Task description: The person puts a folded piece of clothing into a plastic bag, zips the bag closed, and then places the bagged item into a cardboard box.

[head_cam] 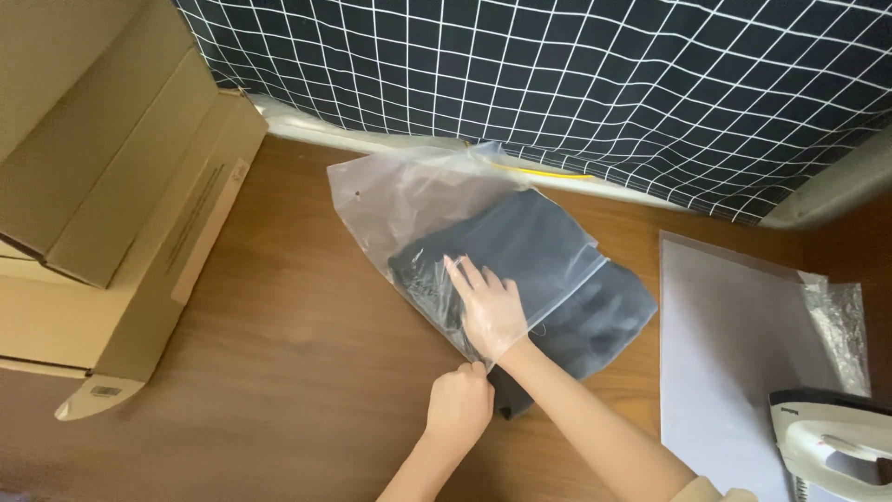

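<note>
— Where's the garment (557, 279)?
— Mid-table, half inside the plastic bag (409, 200). Right hand (491, 311) flat inside, fingers spread; left hand (458, 402) pinching the bag's mouth.
— Next?
— Probably pushing the garment deeper, holding the opening firm.

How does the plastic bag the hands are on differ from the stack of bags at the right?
The clear bag holds a folded dark garment and bulges; the stack of bags lies flat with nothing in it. The clear bag sits askew, with the right hand inside it and the left hand pinching its edge; the stack is untouched. Both are transparent plastic on the wooden table.
</note>
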